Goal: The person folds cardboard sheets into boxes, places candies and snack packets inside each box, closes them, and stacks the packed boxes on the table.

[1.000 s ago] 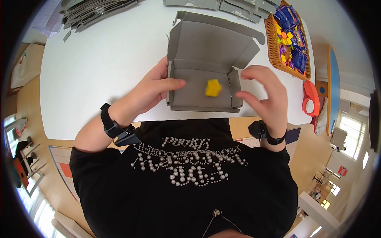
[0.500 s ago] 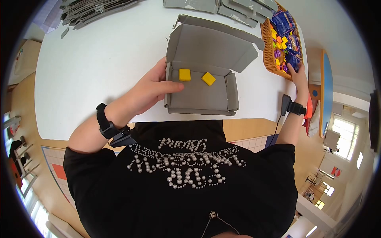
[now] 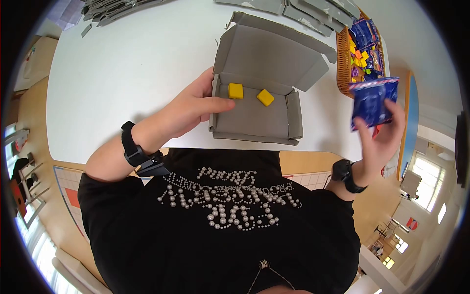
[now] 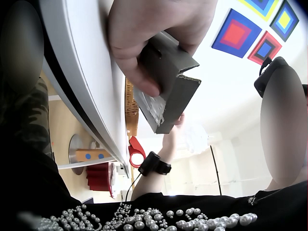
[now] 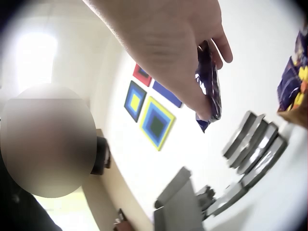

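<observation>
The grey cardboard box point(image 3: 254, 117) lies with its lid raised at the table's front edge, two yellow squares point(image 3: 235, 91) point(image 3: 265, 97) on its floor. The left hand point(image 3: 196, 100) grips the box's left wall, thumb over the inside; in the left wrist view the fingers point(image 4: 144, 43) wrap the box wall point(image 4: 168, 82). To the right of the box, the right hand point(image 3: 384, 139) pinches a shiny blue packet point(image 3: 374, 102) between thumb and fingers, in front of the basket. The right wrist view shows that hand point(image 5: 163, 53) pinching the packet point(image 5: 209, 86) edge-on.
A wicker basket point(image 3: 344, 63) with blue packets and small coloured pieces stands at the back right. Grey boxes point(image 3: 308, 18) line the table's back edge, beside a flat grey cardboard stack point(image 3: 117, 10) at back left. A red tape dispenser point(image 4: 136, 153) shows in the left wrist view.
The right hand went from above the box to the basket and came away towards the body with a blue packet. A second yellow square now lies in the box. The left hand kept its grip.
</observation>
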### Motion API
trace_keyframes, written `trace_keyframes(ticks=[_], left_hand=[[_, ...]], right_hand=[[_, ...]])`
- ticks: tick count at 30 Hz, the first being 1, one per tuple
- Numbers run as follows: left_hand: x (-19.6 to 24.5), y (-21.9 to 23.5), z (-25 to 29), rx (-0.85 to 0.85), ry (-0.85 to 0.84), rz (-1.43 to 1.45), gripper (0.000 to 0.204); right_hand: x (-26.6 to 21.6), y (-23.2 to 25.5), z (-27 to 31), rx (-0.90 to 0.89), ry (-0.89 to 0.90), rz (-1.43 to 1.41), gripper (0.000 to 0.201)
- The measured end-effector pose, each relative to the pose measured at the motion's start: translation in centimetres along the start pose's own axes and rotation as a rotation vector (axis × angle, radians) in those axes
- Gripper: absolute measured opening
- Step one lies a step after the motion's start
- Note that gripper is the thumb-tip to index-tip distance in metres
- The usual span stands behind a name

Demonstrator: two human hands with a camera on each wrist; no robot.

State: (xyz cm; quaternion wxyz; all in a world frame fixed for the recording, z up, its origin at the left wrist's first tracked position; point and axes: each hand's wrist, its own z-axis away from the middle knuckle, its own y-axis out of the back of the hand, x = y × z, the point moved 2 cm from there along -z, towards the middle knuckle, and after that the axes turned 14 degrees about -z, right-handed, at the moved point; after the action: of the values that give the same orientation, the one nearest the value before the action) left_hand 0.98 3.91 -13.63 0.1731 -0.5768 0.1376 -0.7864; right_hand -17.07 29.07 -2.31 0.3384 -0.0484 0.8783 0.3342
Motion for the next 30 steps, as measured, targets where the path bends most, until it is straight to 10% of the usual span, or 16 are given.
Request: trace_keyframes(ticks=[11, 15, 21, 30], left_hand=[[-0.2, 0.1, 0.0, -0.02, -0.033, -0.014, 0.063], [0.2, -0.1, 0.0, -0.001, -0.095, 0.021, 0.062], [0.3, -0.3, 0.0, -0.022, -0.086, 0.071, 0.061], [-0.4, 0.1, -0.1, -0.065, -0.091, -0.077, 0.061]], right_hand=[[-5.2, -9.7, 0.2, -0.488, 0.348, 0.073, 0.037], [-4.8, -9.9, 1.7, -0.63, 0.331, -0.353, 0.034], [-4.7, -10.4, 2.4, -0.729, 0.263, -0.277, 0.035], [-0.6, -7.8, -1.1, -0.081, 0.157, -0.221, 0.054]])
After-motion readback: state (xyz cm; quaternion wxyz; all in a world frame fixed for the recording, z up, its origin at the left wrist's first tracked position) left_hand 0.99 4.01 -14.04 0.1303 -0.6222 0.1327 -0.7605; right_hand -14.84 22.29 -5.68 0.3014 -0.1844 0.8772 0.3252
